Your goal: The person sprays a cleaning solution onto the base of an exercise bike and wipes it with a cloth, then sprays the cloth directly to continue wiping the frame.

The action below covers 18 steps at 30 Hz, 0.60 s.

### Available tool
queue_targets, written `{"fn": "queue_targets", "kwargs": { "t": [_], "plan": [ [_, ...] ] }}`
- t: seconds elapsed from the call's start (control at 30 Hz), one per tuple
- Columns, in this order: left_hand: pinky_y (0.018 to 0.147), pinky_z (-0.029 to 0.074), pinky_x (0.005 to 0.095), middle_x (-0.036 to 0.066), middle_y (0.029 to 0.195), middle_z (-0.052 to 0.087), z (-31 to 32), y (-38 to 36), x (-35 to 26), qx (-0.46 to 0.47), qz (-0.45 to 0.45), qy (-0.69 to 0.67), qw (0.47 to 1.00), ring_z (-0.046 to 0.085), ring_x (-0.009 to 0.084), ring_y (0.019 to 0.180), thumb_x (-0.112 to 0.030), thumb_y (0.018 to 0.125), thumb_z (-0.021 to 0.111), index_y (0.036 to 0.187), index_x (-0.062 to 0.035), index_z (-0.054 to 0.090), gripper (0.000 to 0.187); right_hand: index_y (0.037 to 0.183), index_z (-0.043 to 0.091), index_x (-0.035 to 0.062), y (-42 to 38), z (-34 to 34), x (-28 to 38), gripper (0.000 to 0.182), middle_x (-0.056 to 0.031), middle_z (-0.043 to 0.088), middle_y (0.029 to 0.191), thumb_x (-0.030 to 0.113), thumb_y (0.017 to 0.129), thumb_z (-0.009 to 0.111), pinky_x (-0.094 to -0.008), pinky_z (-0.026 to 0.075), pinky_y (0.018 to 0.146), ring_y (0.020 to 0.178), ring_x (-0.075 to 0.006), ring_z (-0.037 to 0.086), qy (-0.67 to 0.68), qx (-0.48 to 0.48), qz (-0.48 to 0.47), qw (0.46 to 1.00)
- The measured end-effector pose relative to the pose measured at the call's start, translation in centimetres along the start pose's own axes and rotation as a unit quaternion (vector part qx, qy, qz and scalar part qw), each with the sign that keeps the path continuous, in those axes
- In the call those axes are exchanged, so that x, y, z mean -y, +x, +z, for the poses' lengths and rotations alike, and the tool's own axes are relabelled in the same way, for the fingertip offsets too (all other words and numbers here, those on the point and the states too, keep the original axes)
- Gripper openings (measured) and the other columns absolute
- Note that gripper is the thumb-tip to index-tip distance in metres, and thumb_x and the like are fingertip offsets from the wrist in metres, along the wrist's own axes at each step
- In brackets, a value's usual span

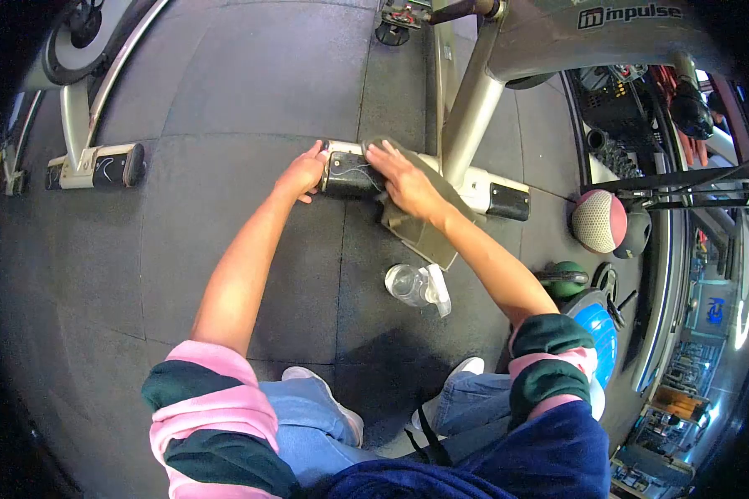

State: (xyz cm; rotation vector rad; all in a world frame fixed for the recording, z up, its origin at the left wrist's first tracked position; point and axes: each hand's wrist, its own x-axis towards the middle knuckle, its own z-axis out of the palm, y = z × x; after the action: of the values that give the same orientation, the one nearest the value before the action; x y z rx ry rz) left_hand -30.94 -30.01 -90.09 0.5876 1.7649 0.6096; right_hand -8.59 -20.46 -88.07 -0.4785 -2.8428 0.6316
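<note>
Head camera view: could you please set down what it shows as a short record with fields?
setting: gym floor of dark rubber mats
left hand: on the end of the black-capped grey base bar of an exercise machine
right hand: pressing an olive-green cloth onto that bar
nearby: clear plastic spray bottle lying on the mat
right side: red and white ball, green kettlebell

White "impulse" brand lettering with a logo on the grey exercise machine frame [558,33].
</note>
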Motion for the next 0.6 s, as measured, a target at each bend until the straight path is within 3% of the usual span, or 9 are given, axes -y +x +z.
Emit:
{"fn": "queue_targets", "kwargs": {
  "t": [0.07, 0.13, 0.27, 0.33, 0.47, 0.53, 0.6],
  "plan": [
    [0.078, 0.053, 0.0500, 0.011, 0.129, 0.055, -0.1, -0.2, 0.0, -0.004, 0.004, 0.015, 1.000, 0.062, 0.0287, 0.089, -0.049, 0.096, 0.036, 0.151, -0.0340, 0.018, 0.060, 0.142, 0.040, 0.0068, -2.9, -0.8, 1.2, 0.069, -0.0102, 0.039, 0.148, -0.007, 0.075, 0.050, -0.0410, 0.027, 0.117, 0.140, -0.0314, 0.030, -0.020, 0.013, -0.020, 1.000],
    [0.076, 0.054, 0.0483, 0.011, 0.130, 0.054, 0.0, 0.0, 0.2, -0.006, 0.009, 0.024, 1.000, 0.063, 0.0277, 0.087, -0.049, 0.096, 0.036, 0.151, -0.0335, 0.018, 0.060, 0.145, 0.035, 0.0076, -5.7, -1.4, 1.2, 0.075, -0.0091, 0.034, 0.151, -0.006, 0.074, 0.055, -0.0414, 0.024, 0.118, 0.142, -0.0312, 0.026, -0.061, 0.101, -0.069, 0.991],
    [0.069, 0.056, 0.0448, 0.008, 0.133, 0.053, 0.0, -0.3, 0.1, -0.021, 0.020, 0.038, 0.999, 0.063, 0.0246, 0.083, -0.047, 0.096, 0.036, 0.151, -0.0321, 0.019, 0.059, 0.145, 0.036, 0.0078, -6.1, -0.8, 0.7, 0.083, -0.0085, 0.032, 0.152, -0.010, 0.067, 0.058, -0.0428, 0.020, 0.119, 0.143, -0.0335, 0.023, -0.070, 0.109, -0.101, 0.986],
    [0.069, 0.056, 0.0444, 0.008, 0.134, 0.052, 0.1, 0.4, 0.6, -0.022, 0.023, 0.031, 0.999, 0.063, 0.0241, 0.082, -0.046, 0.096, 0.036, 0.151, -0.0323, 0.020, 0.059, 0.144, 0.037, 0.0080, -3.5, -1.0, 1.7, 0.075, -0.0089, 0.034, 0.151, -0.005, 0.073, 0.056, -0.0418, 0.023, 0.118, 0.141, -0.0323, 0.026, -0.063, 0.083, -0.092, 0.990],
    [0.068, 0.057, 0.0440, 0.008, 0.135, 0.051, -0.3, 0.5, 0.4, 0.002, 0.011, 0.023, 1.000, 0.062, 0.0232, 0.081, -0.045, 0.097, 0.038, 0.151, -0.0330, 0.021, 0.058, 0.145, 0.037, 0.0102, 2.7, 0.1, 0.5, 0.078, -0.0096, 0.034, 0.151, -0.009, 0.071, 0.054, -0.0437, 0.021, 0.118, 0.142, -0.0321, 0.025, 0.003, 0.045, -0.070, 0.997],
    [0.069, 0.057, 0.0444, 0.008, 0.135, 0.051, 0.0, 0.4, 0.4, -0.005, 0.016, 0.019, 1.000, 0.062, 0.0233, 0.082, -0.045, 0.097, 0.038, 0.151, -0.0334, 0.021, 0.058, 0.143, 0.039, 0.0107, 4.8, 0.4, -0.4, 0.075, -0.0105, 0.035, 0.150, -0.009, 0.072, 0.051, -0.0443, 0.021, 0.118, 0.141, -0.0335, 0.026, 0.093, 0.071, 0.021, 0.993],
    [0.070, 0.056, 0.0448, 0.007, 0.135, 0.051, -0.1, 0.2, 0.4, -0.014, 0.020, 0.019, 1.000, 0.063, 0.0235, 0.083, -0.046, 0.097, 0.038, 0.151, -0.0339, 0.021, 0.058, 0.140, 0.044, 0.0072, 5.1, 1.0, -0.3, 0.070, -0.0117, 0.038, 0.148, -0.008, 0.072, 0.050, -0.0430, 0.022, 0.118, 0.141, -0.0346, 0.027, 0.096, 0.045, 0.028, 0.994]
  ]
}}
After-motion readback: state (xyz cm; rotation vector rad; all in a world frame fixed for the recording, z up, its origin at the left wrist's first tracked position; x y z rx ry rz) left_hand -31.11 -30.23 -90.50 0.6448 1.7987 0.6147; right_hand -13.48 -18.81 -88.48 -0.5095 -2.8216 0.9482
